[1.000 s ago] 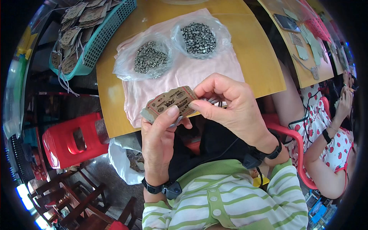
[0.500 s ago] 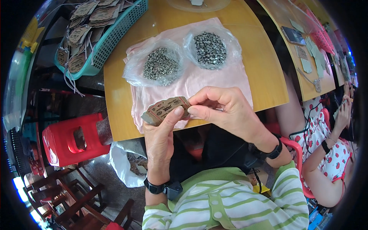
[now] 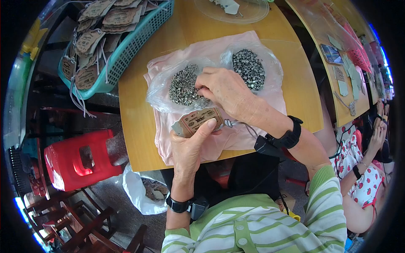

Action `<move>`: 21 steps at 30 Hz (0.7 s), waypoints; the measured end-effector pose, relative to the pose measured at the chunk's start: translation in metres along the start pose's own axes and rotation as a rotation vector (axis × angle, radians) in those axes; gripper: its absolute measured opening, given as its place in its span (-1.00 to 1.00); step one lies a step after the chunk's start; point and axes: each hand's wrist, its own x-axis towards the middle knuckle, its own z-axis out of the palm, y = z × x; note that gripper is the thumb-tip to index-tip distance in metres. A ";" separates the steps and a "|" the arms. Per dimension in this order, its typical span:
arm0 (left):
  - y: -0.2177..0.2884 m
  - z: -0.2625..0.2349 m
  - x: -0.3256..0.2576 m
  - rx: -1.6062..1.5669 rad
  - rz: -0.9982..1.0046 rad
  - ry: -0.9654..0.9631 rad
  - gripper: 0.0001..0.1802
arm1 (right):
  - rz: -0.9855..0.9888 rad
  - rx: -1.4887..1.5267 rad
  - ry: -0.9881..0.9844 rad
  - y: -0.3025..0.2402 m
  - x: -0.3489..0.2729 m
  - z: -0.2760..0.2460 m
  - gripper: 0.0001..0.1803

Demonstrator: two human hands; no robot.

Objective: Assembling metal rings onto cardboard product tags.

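Note:
My left hand [image 3: 189,147] grips a brown cardboard tag [image 3: 197,121] with a scalloped edge and dark print, thumb on top. A knotted grey cord [image 3: 244,125] trails from the tag's right end toward my right wrist. My right hand [image 3: 228,90] reaches over the tag into the left clear plastic bag [image 3: 157,100], fingertips pinched among small silvery metal pieces [image 3: 180,90] with holes. Whatever lies between those fingertips is hidden. Beside it, a second plastic bag [image 3: 275,69] holds small, shiny dark-and-silver metal pieces [image 3: 248,67].
Both bags rest on a pink cloth [image 3: 263,126] on a yellow wooden table [image 3: 137,139]. A turquoise basket [image 3: 126,55] of tags stands at the left. At the back lies a clear round tray [image 3: 206,12]. A red stool [image 3: 67,158] is at left; another person [image 3: 358,168] sits at right.
My right hand has left the tag and moved forward into the left bag. The cord now shows hanging from the tag. My left hand still holds the tag.

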 end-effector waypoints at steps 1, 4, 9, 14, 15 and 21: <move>-0.002 -0.002 0.001 -0.010 -0.015 -0.006 -0.70 | 0.019 0.003 -0.027 -0.002 0.001 -0.003 -0.88; -0.007 -0.007 0.000 -0.004 -0.037 -0.012 -0.71 | 0.030 0.013 -0.060 -0.002 0.002 -0.002 -0.87; -0.011 -0.013 -0.002 -0.009 -0.064 -0.023 -0.73 | 0.025 0.085 -0.026 -0.006 0.004 -0.002 -0.91; -0.013 -0.014 -0.004 0.033 -0.050 -0.070 -0.69 | -0.018 0.048 -0.027 -0.004 0.005 0.003 -0.85; -0.013 -0.015 -0.004 0.034 -0.049 -0.069 -0.69 | -0.020 0.049 -0.026 -0.004 0.005 0.003 -0.85; -0.015 -0.015 -0.004 0.144 -0.020 -0.076 -0.72 | 0.056 0.029 -0.050 -0.006 0.004 0.000 -0.87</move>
